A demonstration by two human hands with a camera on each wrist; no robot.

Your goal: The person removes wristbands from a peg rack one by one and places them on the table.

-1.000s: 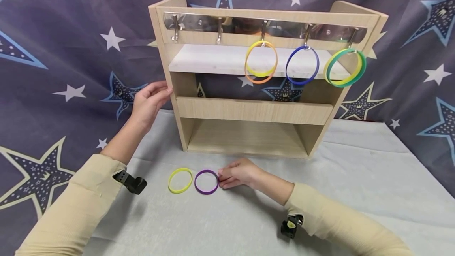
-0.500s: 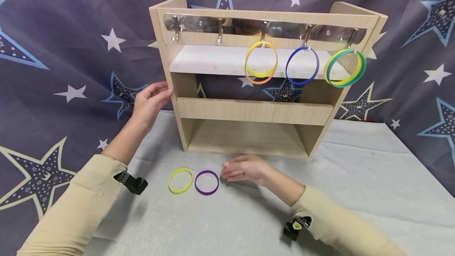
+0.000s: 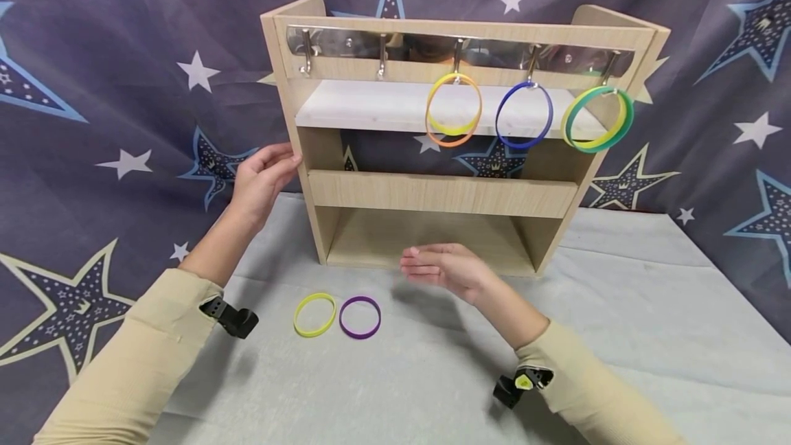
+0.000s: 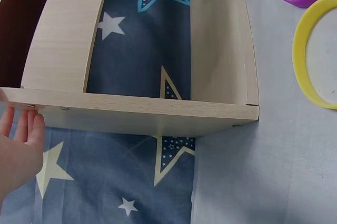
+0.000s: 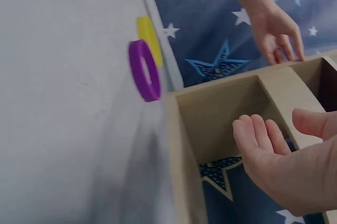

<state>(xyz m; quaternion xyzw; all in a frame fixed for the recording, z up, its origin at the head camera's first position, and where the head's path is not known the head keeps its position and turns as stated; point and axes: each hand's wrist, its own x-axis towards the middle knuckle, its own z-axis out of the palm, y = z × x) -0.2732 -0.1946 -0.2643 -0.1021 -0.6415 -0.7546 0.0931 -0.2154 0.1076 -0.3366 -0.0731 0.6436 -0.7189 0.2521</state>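
Note:
My left hand (image 3: pixel 258 180) touches the left side panel of the wooden shelf (image 3: pixel 441 194) with its fingertips; the left wrist view also shows these fingers (image 4: pixel 37 128) against the panel's outer face. In front of the shelf's lower compartment hovers my right hand (image 3: pixel 448 270), holding nothing, its fingers loosely extended. On the grey tablecloth lie a yellow silicone wristband (image 3: pixel 312 334) and, just right of it, a purple wristband (image 3: pixel 360 336), side by side. From the hook rail hang an orange wristband (image 3: pixel 449 143) with a yellow one, a blue wristband (image 3: pixel 521 145), and a green wristband (image 3: pixel 627 122) with another yellow one.
The shiny metal rail (image 3: pixel 364 44) runs along the shelf's top front. Its two left hooks, the leftmost hook (image 3: pixel 306 53) and the second hook (image 3: pixel 382 57), carry no bands. A dark star-patterned cloth (image 3: pixel 142 122) hangs behind. The grey tablecloth (image 3: pixel 346 397) spreads in front.
My right hand has drawn away from the purple wristband, moving up and right towards the shelf with nothing in it. The left hand and both bands on the table stay put.

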